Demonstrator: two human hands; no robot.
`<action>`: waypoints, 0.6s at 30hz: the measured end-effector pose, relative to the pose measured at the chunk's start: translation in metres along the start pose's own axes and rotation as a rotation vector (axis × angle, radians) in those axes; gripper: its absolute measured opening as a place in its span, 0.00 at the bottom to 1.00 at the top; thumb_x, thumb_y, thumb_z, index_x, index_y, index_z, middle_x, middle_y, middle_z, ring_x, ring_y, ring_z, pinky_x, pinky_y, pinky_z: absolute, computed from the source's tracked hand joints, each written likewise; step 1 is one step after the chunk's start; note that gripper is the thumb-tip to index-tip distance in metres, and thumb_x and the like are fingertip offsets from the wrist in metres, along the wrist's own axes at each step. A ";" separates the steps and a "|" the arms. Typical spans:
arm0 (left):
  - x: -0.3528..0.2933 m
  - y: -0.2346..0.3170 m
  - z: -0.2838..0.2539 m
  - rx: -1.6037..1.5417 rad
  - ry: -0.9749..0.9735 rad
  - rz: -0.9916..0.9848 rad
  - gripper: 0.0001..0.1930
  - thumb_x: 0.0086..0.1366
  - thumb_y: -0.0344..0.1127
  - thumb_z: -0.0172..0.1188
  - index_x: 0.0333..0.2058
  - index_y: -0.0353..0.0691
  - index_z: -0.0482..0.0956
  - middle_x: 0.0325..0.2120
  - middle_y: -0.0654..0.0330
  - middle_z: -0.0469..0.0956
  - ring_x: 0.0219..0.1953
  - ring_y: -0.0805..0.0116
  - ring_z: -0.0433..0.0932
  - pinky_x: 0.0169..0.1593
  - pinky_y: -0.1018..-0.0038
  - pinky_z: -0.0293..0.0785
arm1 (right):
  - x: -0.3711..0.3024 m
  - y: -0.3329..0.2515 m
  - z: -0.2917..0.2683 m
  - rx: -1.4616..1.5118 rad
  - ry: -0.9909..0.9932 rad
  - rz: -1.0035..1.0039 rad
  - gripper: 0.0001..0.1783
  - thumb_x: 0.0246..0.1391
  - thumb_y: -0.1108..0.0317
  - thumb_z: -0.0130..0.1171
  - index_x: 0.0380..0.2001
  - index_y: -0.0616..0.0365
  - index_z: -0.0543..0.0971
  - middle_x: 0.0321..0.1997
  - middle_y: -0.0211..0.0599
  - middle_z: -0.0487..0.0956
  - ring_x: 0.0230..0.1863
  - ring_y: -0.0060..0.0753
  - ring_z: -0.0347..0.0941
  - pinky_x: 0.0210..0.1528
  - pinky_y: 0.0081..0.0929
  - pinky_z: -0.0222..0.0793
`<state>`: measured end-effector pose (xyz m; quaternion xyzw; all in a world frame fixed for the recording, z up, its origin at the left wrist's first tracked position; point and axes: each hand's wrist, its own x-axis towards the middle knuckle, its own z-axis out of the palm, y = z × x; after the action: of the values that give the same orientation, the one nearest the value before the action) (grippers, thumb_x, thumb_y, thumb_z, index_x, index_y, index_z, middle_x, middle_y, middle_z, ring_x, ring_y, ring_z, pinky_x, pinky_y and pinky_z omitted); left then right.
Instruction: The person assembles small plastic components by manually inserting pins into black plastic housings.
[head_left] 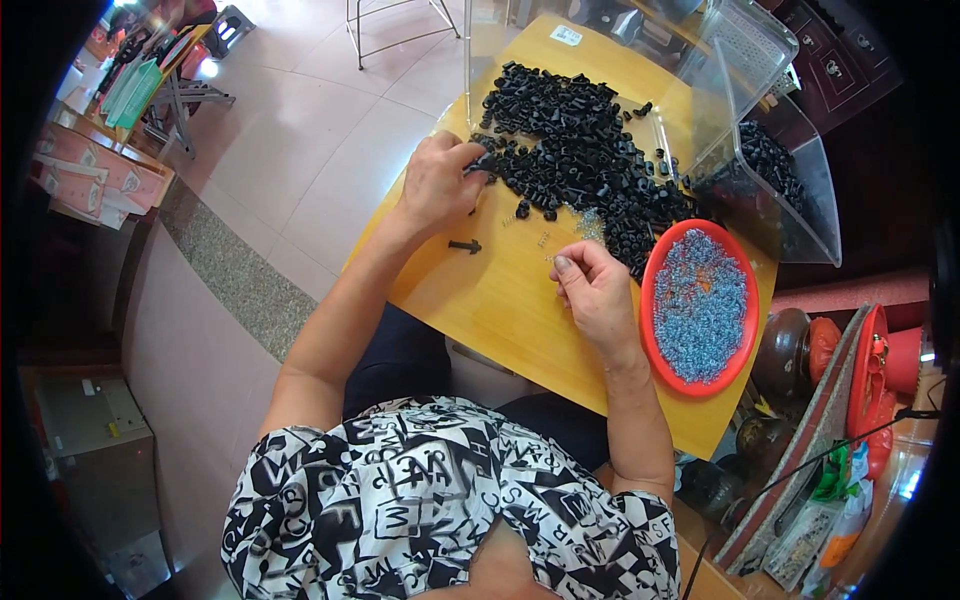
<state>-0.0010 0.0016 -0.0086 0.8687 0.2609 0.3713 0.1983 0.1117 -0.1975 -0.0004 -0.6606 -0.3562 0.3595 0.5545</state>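
A large heap of small black plastic parts covers the far half of the yellow table. My left hand is at the heap's left edge, its thumb and fingers closed on a black plastic part partly hidden by the fingertips. My right hand is pinched over the table near the heap's front edge, with a small metal spring at its fingertips. A few loose springs lie just beyond it. Right of this hand, a red oval tray holds many silvery springs. Between my forearms and the heap lies a single black T-shaped piece.
The yellow table reaches toward my lap. At its right stands a clear plastic bin with more black parts. Jars and red containers stand beyond the right edge. A stool is on the tiled floor at the far left.
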 end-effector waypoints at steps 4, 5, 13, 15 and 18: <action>0.013 -0.009 0.009 0.134 -0.144 -0.016 0.08 0.46 0.30 0.58 0.27 0.38 0.78 0.26 0.52 0.72 0.34 0.53 0.70 0.40 0.65 0.67 | 0.000 -0.002 -0.001 0.006 -0.009 0.023 0.05 0.53 0.71 0.51 0.27 0.62 0.72 0.22 0.25 0.71 0.24 0.13 0.64 0.27 0.14 0.61; 0.014 -0.010 0.012 0.143 -0.200 -0.040 0.08 0.46 0.30 0.57 0.27 0.38 0.78 0.27 0.51 0.71 0.35 0.53 0.69 0.41 0.64 0.66 | 0.000 -0.002 -0.001 0.004 -0.004 0.023 0.05 0.53 0.71 0.51 0.27 0.62 0.72 0.22 0.25 0.71 0.24 0.13 0.64 0.27 0.14 0.61; 0.011 -0.010 0.025 0.038 -0.165 0.052 0.05 0.46 0.25 0.57 0.25 0.34 0.75 0.28 0.54 0.72 0.36 0.55 0.70 0.41 0.67 0.66 | -0.001 -0.004 0.000 -0.020 -0.023 0.020 0.05 0.52 0.71 0.51 0.27 0.62 0.72 0.22 0.25 0.71 0.24 0.13 0.64 0.27 0.14 0.61; 0.011 -0.012 0.025 0.020 -0.151 0.089 0.04 0.46 0.23 0.56 0.24 0.34 0.74 0.28 0.54 0.71 0.36 0.55 0.70 0.40 0.67 0.67 | -0.001 -0.004 0.000 -0.027 -0.026 0.017 0.05 0.52 0.71 0.51 0.27 0.63 0.72 0.22 0.25 0.71 0.24 0.14 0.64 0.27 0.14 0.61; 0.007 -0.009 0.018 -0.060 -0.026 0.198 0.05 0.47 0.21 0.56 0.26 0.34 0.72 0.27 0.55 0.71 0.33 0.57 0.71 0.38 0.70 0.67 | 0.000 -0.001 0.000 -0.042 -0.022 -0.012 0.05 0.53 0.71 0.51 0.28 0.62 0.72 0.22 0.26 0.72 0.22 0.13 0.64 0.25 0.13 0.61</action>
<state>0.0139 0.0095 -0.0214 0.8886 0.1599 0.3857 0.1900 0.1114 -0.1970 0.0009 -0.6659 -0.3738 0.3557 0.5389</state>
